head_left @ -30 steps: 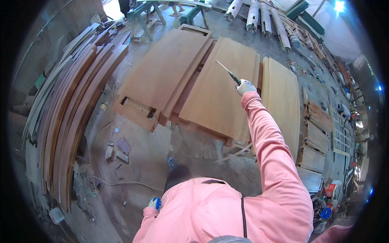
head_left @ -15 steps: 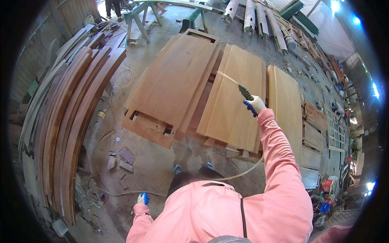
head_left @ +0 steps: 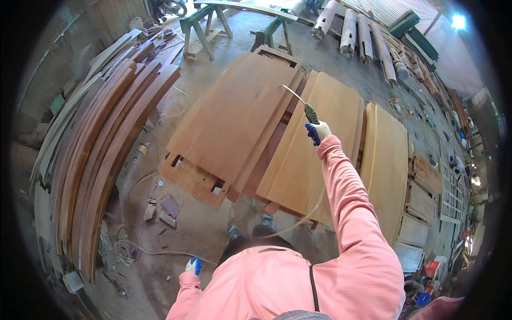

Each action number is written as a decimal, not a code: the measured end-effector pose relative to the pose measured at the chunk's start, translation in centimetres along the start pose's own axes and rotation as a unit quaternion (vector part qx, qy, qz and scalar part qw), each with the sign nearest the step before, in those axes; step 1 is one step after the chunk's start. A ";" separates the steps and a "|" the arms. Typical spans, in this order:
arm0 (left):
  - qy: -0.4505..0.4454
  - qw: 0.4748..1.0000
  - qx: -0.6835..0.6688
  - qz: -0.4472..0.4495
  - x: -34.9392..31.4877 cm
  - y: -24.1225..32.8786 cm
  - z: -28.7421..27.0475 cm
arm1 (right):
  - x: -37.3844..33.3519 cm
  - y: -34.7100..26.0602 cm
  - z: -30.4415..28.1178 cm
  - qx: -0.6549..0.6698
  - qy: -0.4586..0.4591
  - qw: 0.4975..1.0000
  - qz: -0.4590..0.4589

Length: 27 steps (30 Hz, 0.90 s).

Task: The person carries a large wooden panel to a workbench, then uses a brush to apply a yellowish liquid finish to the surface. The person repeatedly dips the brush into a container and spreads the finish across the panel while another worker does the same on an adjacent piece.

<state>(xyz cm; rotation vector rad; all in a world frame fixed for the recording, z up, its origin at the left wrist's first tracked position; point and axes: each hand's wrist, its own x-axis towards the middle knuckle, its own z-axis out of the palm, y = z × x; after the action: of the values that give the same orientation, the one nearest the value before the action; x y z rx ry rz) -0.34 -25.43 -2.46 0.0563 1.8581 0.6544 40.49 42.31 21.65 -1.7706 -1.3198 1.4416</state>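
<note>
Leading from the head view, a green-handled wand [head_left: 310, 113] is held out over the wooden panels at the end of a stretched right arm. Its handle is wrapped by the right grip [head_left: 318, 132], gloved in white and blue, with the fingers closed round it. The thin, bent tip is seen over the brown panel [head_left: 229, 117], near its right edge; whether the wood is touched cannot be told. Beneath the handle lies the paler middle panel [head_left: 296, 154], and beyond it the yellowish panel [head_left: 384, 160]. Down at the left side, the left grip [head_left: 193, 265] is hung over the floor [head_left: 208, 240]; its fingers look curled, but whether anything is pinched cannot be told. A pale hose [head_left: 301, 220] is looped in front of the feet, its join hidden by the sleeve. For good work here, the handle is best held firmly and the wrist loose, the tip carried just clear of the faces in even sweeps, and the hose guarded from the panel corners and the shoes.
</note>
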 end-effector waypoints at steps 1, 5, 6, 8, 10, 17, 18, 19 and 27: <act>0.001 1.000 -0.006 -0.002 -0.9 -0.4 0.2 | 1.5 -0.1 0.1 0.015 0.019 1.000 -0.005; 0.032 0.993 -0.073 -0.087 -4.8 -2.4 2.3 | 7.5 -1.0 0.6 0.067 0.054 0.996 0.017; 0.024 0.993 -0.101 -0.053 -5.7 -2.8 3.1 | 8.8 -1.0 0.7 0.069 0.032 0.997 0.012; 0.018 0.999 -0.036 -0.035 -7.1 -3.5 5.0 | 11.5 -1.2 0.6 0.071 -0.007 0.997 0.007; 0.004 0.993 0.113 0.029 -8.4 -4.0 7.0 | 14.4 -1.2 0.9 0.082 0.024 0.996 -0.001; 0.016 0.915 0.338 0.221 -11.6 -3.7 12.6 | 21.0 -3.8 1.3 0.106 -0.058 0.993 -0.012; 0.009 0.914 0.349 0.206 -12.1 -3.5 13.0 | 20.3 -4.0 1.1 0.098 -0.087 0.991 -0.011; 0.007 0.965 0.220 0.141 -12.5 -3.1 13.5 | 19.2 -4.1 0.9 0.065 -0.094 0.992 -0.057; 0.000 0.983 0.175 0.057 -10.4 -1.4 15.2 | 6.8 -0.9 -1.6 -0.080 -0.270 0.959 0.021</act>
<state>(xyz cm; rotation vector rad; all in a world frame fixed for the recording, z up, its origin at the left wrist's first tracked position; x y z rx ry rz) 17.53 -23.97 2.23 0.3944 1.9618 0.3973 41.45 49.05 19.89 -1.5602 -1.7121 1.9858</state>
